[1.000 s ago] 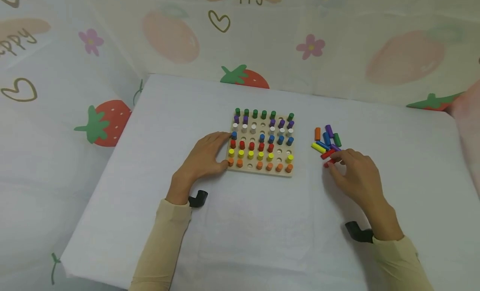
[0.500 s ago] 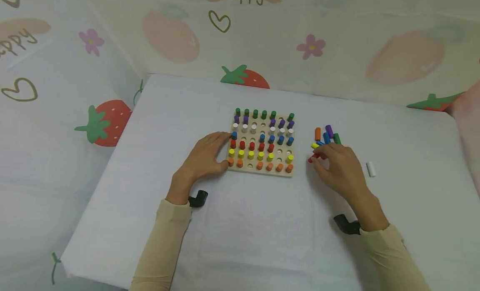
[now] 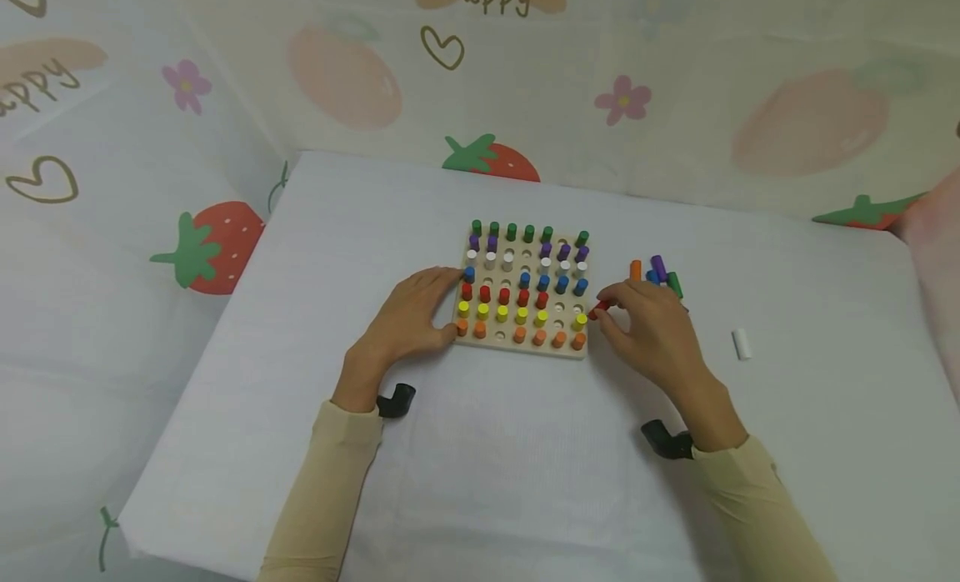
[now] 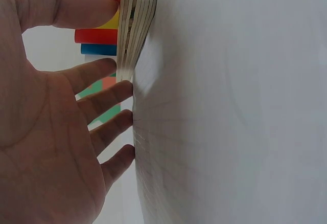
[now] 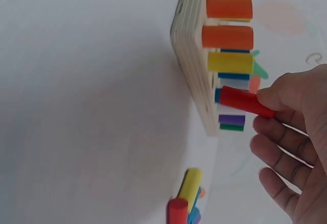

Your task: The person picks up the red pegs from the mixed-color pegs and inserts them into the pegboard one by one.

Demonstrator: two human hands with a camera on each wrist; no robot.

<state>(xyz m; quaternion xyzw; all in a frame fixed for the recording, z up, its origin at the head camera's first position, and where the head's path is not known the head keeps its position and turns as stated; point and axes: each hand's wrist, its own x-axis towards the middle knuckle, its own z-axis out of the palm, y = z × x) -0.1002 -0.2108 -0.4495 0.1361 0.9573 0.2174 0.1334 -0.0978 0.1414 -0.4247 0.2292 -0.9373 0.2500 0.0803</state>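
A wooden pegboard stands on the table with rows of green, purple, white, blue, red, yellow and orange pegs upright in it; some holes are bare. My left hand rests at its left edge, thumb near the front corner. In the left wrist view the straight fingers touch the board's side. Between thumb and fingertips my right hand pinches a red peg at the board's right edge, level with the two bare holes of the red row. In the right wrist view that peg points toward the board, slightly tilted.
Loose pegs lie right of the board, partly hidden behind my right hand: orange, purple, green. A yellow peg and another red peg show in the right wrist view. A white peg lies apart.
My right hand has moved left from the loose pegs to the board's right edge, carrying the red peg. The white peg has come into view. My left hand has stayed in place.
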